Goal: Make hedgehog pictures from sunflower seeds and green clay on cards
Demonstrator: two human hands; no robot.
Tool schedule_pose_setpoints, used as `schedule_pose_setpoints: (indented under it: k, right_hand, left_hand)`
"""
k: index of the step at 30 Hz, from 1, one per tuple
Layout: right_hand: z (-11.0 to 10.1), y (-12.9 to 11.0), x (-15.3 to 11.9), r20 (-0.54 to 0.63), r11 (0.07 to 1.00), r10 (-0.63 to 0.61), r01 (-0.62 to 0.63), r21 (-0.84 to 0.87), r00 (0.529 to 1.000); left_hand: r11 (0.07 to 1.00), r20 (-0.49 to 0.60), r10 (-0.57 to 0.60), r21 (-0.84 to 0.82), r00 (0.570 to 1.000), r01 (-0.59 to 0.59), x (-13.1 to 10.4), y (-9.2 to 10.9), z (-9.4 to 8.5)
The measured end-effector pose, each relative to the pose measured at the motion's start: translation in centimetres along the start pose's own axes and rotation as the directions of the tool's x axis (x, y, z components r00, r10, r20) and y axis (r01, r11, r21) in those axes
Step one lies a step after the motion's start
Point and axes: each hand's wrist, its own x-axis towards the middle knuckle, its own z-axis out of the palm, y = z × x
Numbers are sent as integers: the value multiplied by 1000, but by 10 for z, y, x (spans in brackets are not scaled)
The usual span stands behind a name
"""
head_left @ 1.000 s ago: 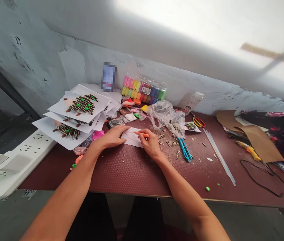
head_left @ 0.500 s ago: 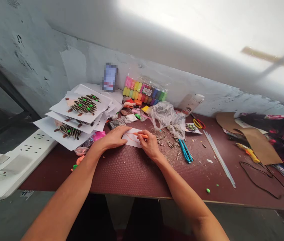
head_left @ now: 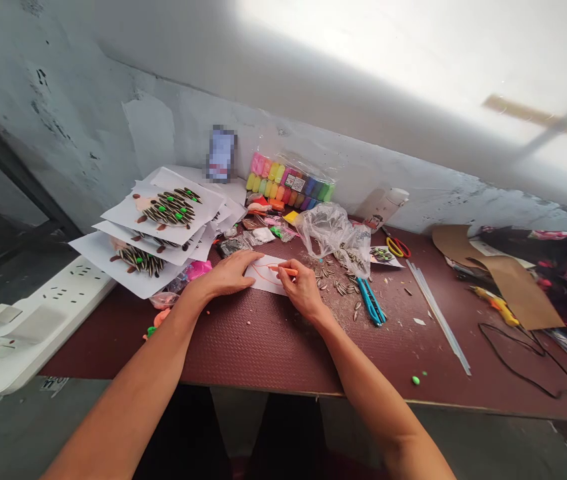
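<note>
My left hand (head_left: 228,275) lies flat on the left edge of a small white sheet of paper (head_left: 265,279) on the dark red table (head_left: 263,347), fingers spread. My right hand (head_left: 302,288) grips an orange pen (head_left: 283,270), whose tip rests on the paper beside an orange curved outline. Loose striped sunflower seeds (head_left: 336,285) are scattered just right of my right hand.
A stack of white sheets with seed hedgehogs (head_left: 156,227) sits at the left. A clear plastic bag (head_left: 333,233), a box of coloured clay (head_left: 288,185), a blue utility knife (head_left: 371,301), scissors (head_left: 396,245), glue sticks (head_left: 438,313), cardboard (head_left: 508,270) and a white power strip (head_left: 28,320) surround the work spot.
My hands stay on the paper; the pen has shifted only slightly along the orange line. The view has drifted a little.
</note>
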Motion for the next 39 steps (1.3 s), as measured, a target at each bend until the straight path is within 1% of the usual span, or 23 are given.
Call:
schedule_pose_setpoints:
  k: [4,9,17,30,33,39]
  right_hand:
    - [-1,-1,-1,0,1000,2,-2,-25,1000]
    - [-1,-5,-3,-4,999,-5,5,-40,1000]
    - [3,-13,-7,40,999,-8,9,-40,999]
    - [5,-16,-9,68,999,-6,3,38,998]
    - [5,-16,-9,52,996,2,-7,93,999]
    - [-4,-15,-6,-58,984,89,-78,158,994]
  left_hand:
    - [1000,-2,0,8,1000,0,0,0,1]
    - [1000,21,-10,30,1000,9,-1,2,-1]
    - [1000,6,-16,25,1000,16,0,2,0]
    - [1000,13,-25,20,1000,25,-1,4,-2]
    - [999,20,-33,22,999,32,-1,4,-2]
    - [999,5,-35,17,999,35,-1,5,-2]
